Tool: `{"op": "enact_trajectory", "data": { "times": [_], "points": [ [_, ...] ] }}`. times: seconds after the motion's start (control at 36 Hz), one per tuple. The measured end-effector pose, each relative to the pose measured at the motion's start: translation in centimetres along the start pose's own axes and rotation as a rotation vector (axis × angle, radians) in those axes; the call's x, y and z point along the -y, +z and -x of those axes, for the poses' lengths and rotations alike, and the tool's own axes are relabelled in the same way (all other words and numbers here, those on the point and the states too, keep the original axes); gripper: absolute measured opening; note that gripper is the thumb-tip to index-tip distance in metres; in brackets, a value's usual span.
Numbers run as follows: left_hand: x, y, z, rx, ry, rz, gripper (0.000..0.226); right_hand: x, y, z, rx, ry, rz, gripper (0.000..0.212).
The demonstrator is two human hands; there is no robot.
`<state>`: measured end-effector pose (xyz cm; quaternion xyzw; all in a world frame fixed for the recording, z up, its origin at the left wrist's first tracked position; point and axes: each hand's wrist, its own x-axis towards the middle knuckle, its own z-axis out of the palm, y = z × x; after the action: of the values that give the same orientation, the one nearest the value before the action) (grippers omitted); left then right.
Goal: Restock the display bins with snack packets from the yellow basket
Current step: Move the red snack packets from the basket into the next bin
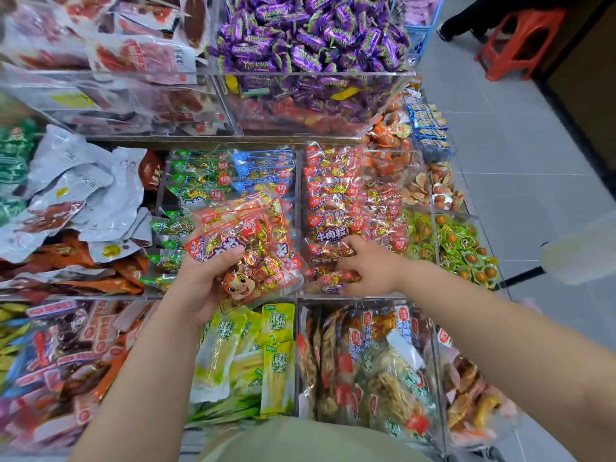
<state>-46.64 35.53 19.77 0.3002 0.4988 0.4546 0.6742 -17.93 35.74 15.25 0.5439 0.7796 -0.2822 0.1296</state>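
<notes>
Red snack packets gripped by left hand fingers, right hand fingers gripping binned packet

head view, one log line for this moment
left hand: holds red packets | right hand: on stocked packets in bin | stage: mid-restock

Red snack packets above clear bins

Pale grey floor tiles with thin joints run along the right side under bright, even light. A red plastic stool stands at the far end beside a dark panel, possibly a counter front. A blue basket sits at the aisle's edge.
</notes>
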Motion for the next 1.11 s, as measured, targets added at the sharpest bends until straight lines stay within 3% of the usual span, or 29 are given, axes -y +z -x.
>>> {"op": "enact_trajectory", "data": {
  "times": [0.08,0.14,0.19,0.25,0.31,0.47,0.61,0.67,0.72,0.86,0.94,1.11],
  "points": [
    [0.0,-0.3,0.1,0.012,-0.026,0.009,0.082,-0.5,-0.1,1.8,-0.084,0.002,-0.368,0.035],
    [0.0,-0.4,0.1,0.026,-0.036,0.01,0.081,-1.1,-0.1,3.1,-0.285,0.057,-0.649,0.014],
    [0.0,-0.5,0.1,0.034,-0.033,0.001,0.078,-2.4,0.2,4.4,-0.381,0.133,-0.578,0.018],
    [0.1,-0.5,0.1,0.038,-0.028,-0.007,0.077,-3.5,0.5,5.4,-0.252,0.177,-0.407,0.033],
    [0.1,-0.4,0.1,0.037,-0.03,-0.007,0.078,-4.1,0.7,5.9,-0.121,0.185,-0.295,0.036],
    [0.0,0.2,-0.1,0.01,-0.046,-0.003,0.081,-5.1,0.1,6.6,0.009,0.146,-0.267,0.037],
    [-0.1,0.7,-0.1,0.017,-0.04,-0.002,0.082,-5.1,0.1,5.1,-0.163,0.107,0.004,0.042],
    [0.0,0.9,-0.1,0.03,-0.037,-0.006,0.08,-4.3,0.6,3.7,-0.116,0.171,-0.01,0.024],
    [0.1,1.1,-0.1,0.04,-0.041,-0.011,0.079,-3.5,1.2,2.5,-0.088,0.24,0.004,0.018],
    [-0.2,1.3,0.0,0.022,-0.034,-0.014,0.077,-3.7,0.8,2.2,-0.111,0.182,0.062,0.028],
    [-0.1,0.7,-0.1,0.006,-0.034,0.016,0.077,-3.5,0.4,3.9,-0.124,0.071,-0.058,0.051],
    [-0.5,0.5,-0.7,0.056,-0.018,0.044,0.073,-1.7,0.5,4.6,-0.195,0.045,-0.092,0.044]
  ]
}}
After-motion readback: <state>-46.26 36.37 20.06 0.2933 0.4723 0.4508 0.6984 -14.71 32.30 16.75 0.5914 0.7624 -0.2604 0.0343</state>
